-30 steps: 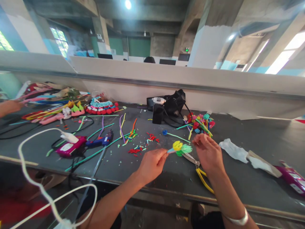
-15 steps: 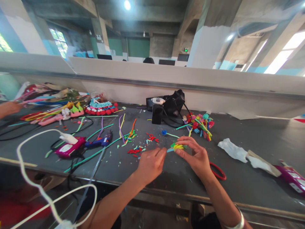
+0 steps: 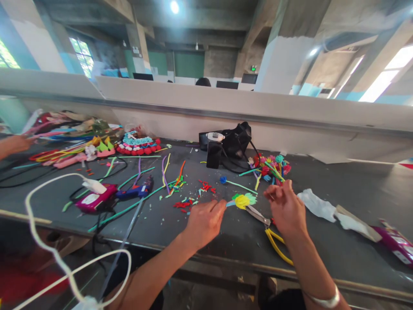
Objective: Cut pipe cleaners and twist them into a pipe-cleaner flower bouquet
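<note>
As the left hand pinches the flower stem near scissors, slipping could nick petals; right hand: grip unclear.

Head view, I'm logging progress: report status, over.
Left hand holding fuzzy yellow and green flower by light-blue stem. Right hand off flower. Yellow-handled metal scissors lying close by.

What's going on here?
Someone is handling a yellow-and-green flower of fuzzy stems. The left hand grips its blue stem; the right hand is raised apart from it, fingers curled. Scissors show beside the right hand, but how they're held is hidden. A colourful flower bundle lies farther back on the table. Another person's hand is at far left.
</note>
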A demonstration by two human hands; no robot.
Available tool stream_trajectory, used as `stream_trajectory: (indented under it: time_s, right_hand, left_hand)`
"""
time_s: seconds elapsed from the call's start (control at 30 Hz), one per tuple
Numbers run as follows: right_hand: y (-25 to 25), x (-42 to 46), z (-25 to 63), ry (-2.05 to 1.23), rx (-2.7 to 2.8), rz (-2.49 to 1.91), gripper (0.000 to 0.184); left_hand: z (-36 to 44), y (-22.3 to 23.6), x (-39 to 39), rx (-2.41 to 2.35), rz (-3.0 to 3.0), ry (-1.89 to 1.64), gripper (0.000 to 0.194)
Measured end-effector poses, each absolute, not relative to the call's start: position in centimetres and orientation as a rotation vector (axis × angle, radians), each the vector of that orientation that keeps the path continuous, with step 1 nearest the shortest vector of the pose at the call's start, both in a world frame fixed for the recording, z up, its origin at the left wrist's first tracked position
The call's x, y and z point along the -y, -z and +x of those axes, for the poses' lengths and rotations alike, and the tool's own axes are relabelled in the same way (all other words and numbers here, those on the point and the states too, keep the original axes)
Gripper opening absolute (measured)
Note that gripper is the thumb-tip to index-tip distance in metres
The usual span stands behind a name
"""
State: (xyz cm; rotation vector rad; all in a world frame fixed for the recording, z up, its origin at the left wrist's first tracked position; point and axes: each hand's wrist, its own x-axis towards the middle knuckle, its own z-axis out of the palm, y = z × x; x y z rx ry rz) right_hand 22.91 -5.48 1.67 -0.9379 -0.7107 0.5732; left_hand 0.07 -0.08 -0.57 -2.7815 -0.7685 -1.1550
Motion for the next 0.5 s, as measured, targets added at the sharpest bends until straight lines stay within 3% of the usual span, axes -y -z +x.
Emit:
stream_trajectory:
  time_s: [0.07,0.17,0.3,0.5]
  right_hand:
    - [-1.7,5.7,22.7,-0.568,0.763,-0.936,0.048]
    - [-1.9,6.3,21.4,-0.547,0.918,-0.968,0.03]
    - [-2.3,7.0,19.6,-0.296,1.38,-1.168,0.037]
    - [-1.4,6.8,19.5,-0.302,1.314,-1.17,0.003]
  left_hand:
    - [0.1,0.6,0.1,0.774,-2.796,1.183,0.022]
    - [0.1,0.5,0.1,0.772,-2.827,1.196,0.021]
    - [0.2,0.3,0.1,0.749,-2.87,1.172,0.022]
    - [0.0,0.4,0.3,0.781,-2.916,1.112,0.023]
